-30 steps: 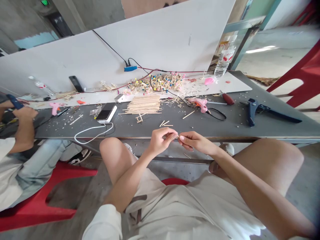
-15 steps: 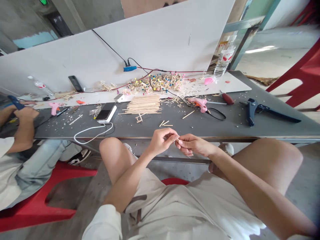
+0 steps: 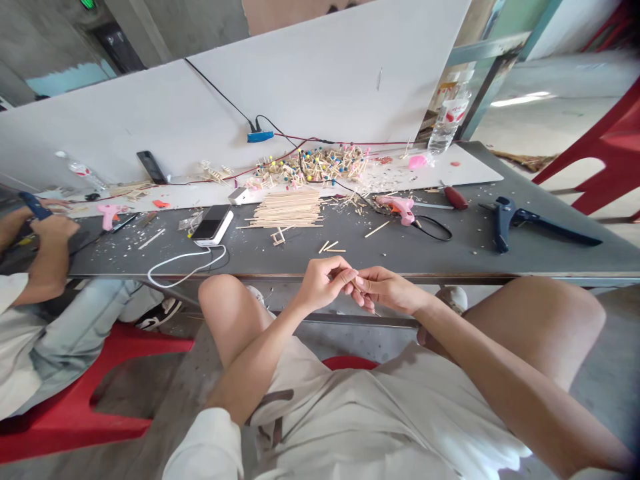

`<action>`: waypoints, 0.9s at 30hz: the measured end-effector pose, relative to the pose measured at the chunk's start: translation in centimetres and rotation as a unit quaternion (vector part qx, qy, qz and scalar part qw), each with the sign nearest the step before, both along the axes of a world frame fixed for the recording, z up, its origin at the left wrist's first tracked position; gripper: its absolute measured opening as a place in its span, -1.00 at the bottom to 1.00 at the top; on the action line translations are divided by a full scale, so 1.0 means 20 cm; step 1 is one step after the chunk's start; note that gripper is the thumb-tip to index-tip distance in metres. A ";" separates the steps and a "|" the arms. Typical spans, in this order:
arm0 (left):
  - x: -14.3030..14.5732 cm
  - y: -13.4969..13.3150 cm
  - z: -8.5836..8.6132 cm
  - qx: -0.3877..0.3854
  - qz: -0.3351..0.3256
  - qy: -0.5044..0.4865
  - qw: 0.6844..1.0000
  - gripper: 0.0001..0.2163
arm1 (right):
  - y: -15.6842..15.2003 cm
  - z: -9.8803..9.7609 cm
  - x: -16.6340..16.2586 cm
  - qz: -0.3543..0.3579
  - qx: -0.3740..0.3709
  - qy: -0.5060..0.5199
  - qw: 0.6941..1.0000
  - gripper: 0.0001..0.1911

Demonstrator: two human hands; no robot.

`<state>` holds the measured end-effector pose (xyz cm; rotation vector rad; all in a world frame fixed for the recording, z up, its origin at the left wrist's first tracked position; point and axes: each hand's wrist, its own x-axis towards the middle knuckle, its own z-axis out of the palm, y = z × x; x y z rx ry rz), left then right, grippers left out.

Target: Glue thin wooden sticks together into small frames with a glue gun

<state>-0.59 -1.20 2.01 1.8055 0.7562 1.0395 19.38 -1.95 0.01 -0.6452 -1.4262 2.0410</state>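
Observation:
Just in front of the table edge, above my lap, my left hand and my right hand meet at the fingertips. Both are closed in a pinch around a thin wooden stick, mostly covered by my fingers. Beyond them on the table lie several short cut sticks. Behind those rests a stack of long wooden sticks, with a small joined stick frame at its near edge.
A heap of sticks with coloured balls lies at the back. To the right are a pink glue gun, a red-handled screwdriver and a dark blue cutter. A white power bank sits left; a co-worker's hand holds a blue tool.
My right hand has shifted slightly left, its fingers closer to my left fingertips, and the stick has turned a little. The co-worker's hands moved slightly.

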 end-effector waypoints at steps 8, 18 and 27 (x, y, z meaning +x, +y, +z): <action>0.00 0.00 0.00 -0.031 0.007 0.015 0.999 -0.63 | -0.01 -0.01 -0.02 -0.002 -0.038 0.026 0.999 -0.58; 0.01 0.01 -0.03 -0.011 0.012 -0.023 1.000 -0.63 | -0.01 0.00 -0.02 0.015 -0.061 0.053 0.997 -0.62; 0.01 0.01 -0.03 -0.026 0.007 -0.017 0.999 -0.61 | -0.02 -0.01 -0.03 -0.006 -0.066 0.053 0.996 -0.61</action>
